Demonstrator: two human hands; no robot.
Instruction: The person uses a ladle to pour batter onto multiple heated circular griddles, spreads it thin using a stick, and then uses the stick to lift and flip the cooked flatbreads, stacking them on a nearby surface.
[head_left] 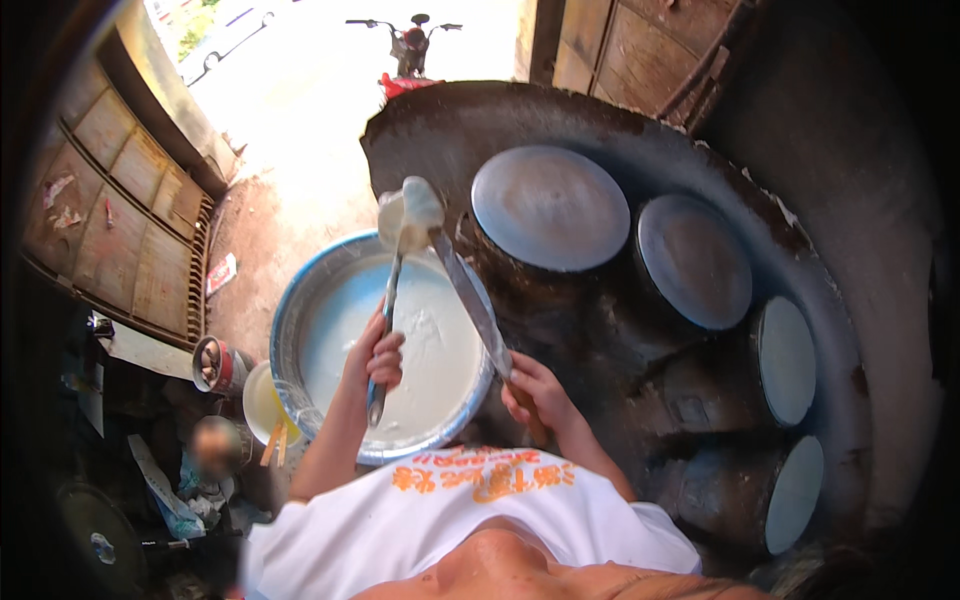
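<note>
My left hand (383,355) is closed around the dark handle of a ladle (391,295), which points away from me. My right hand (540,395) grips the wooden handle of a long metal spatula (468,295). Its flat blade slants up and left until its white-coated tip meets the ladle's bowl; how firmly they touch I cannot tell. Both tool heads are above the far rim of a large blue-edged basin (290,395). Thick white batter (435,360) fills much of the basin, its surface marked by ridges near the middle.
Round griddle plates (550,207), (693,262), (788,362), (795,495) curve along a dark stove (590,330) on my right. Left of the basin are a yellowish tub (261,400) with wooden sticks and a tin (222,365). A motorbike (408,50) stands beyond.
</note>
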